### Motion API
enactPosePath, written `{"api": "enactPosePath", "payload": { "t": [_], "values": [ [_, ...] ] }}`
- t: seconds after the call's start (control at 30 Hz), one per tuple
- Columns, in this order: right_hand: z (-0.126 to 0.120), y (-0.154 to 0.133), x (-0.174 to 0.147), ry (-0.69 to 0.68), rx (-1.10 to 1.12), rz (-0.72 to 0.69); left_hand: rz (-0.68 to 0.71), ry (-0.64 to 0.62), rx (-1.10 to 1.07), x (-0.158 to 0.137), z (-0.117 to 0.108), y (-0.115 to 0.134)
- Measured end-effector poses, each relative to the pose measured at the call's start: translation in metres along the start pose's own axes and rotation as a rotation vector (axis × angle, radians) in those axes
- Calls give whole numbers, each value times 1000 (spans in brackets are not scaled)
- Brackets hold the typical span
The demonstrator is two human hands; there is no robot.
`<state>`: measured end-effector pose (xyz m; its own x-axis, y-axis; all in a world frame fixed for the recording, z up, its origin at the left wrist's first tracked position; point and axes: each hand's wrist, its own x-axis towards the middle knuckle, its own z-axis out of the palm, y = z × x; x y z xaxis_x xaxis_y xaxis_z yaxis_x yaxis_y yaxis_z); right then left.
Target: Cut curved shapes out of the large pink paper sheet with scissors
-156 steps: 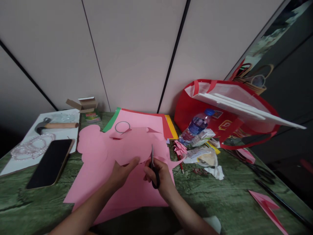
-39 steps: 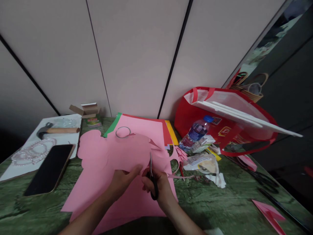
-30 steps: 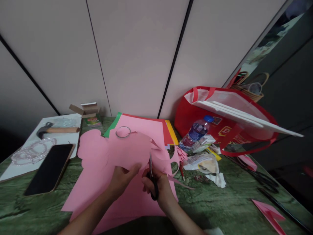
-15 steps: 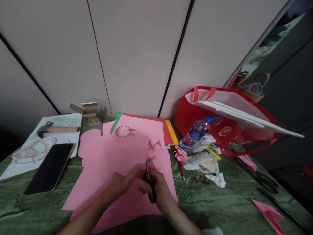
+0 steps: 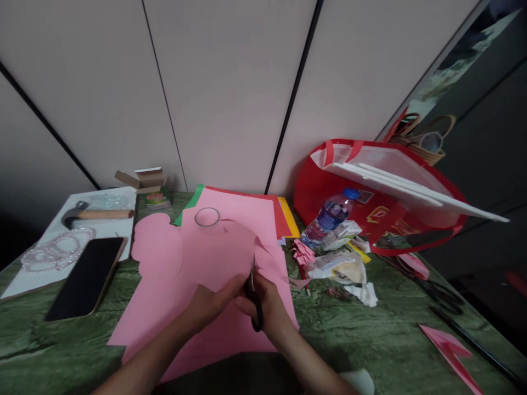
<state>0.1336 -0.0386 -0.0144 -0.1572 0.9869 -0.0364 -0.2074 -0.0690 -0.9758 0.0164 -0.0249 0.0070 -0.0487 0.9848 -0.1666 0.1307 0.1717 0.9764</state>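
In the head view my right hand (image 5: 269, 310) grips a pair of black-handled scissors (image 5: 258, 317), their blades pointing away from me at the edge of a pink sheet of paper (image 5: 220, 255). My left hand (image 5: 209, 302) pinches the near edge of that sheet with the thumb on top; its other fingers are mostly hidden underneath. Along the sheet's right side hangs a narrow curled strip of pink paper (image 5: 298, 283). Larger pink paper (image 5: 158, 312) lies flat under both hands, and a thin dark ring (image 5: 207, 217) rests just beyond the held sheet.
To the left are a phone (image 5: 86, 280), a hammer (image 5: 102, 214), clear beads (image 5: 61, 249) and a small open box (image 5: 152, 189). On the right stand a water bottle (image 5: 331, 216) and a red bag (image 5: 321, 181). Another pair of scissors (image 5: 442, 293) lies at the far right.
The held sheet has swung into a broader, flatter view, and the scissor blades now meet its right edge. A cut strip has shifted right. The camera view has moved slightly.
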Motion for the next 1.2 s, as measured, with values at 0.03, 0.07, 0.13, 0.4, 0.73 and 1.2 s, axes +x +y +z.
{"api": "enactPosePath", "payload": {
  "t": [0.03,0.07,0.13,0.4,0.73,1.2],
  "values": [
    [0,0,0,-2,-1,-2,2,-4,-7,0,0,0],
    [0,0,0,-3,-2,-2,0,-5,-9,0,0,1],
    [0,0,0,1,-2,2,3,-6,-7,0,0,1],
    [0,1,-1,-8,47,28,-13,-6,17,-2,0,-1],
    [-2,5,-1,-26,31,34,11,-58,45,-2,-2,5],
    [1,2,0,30,13,32,-25,-39,51,3,-4,-6]
  ]
}}
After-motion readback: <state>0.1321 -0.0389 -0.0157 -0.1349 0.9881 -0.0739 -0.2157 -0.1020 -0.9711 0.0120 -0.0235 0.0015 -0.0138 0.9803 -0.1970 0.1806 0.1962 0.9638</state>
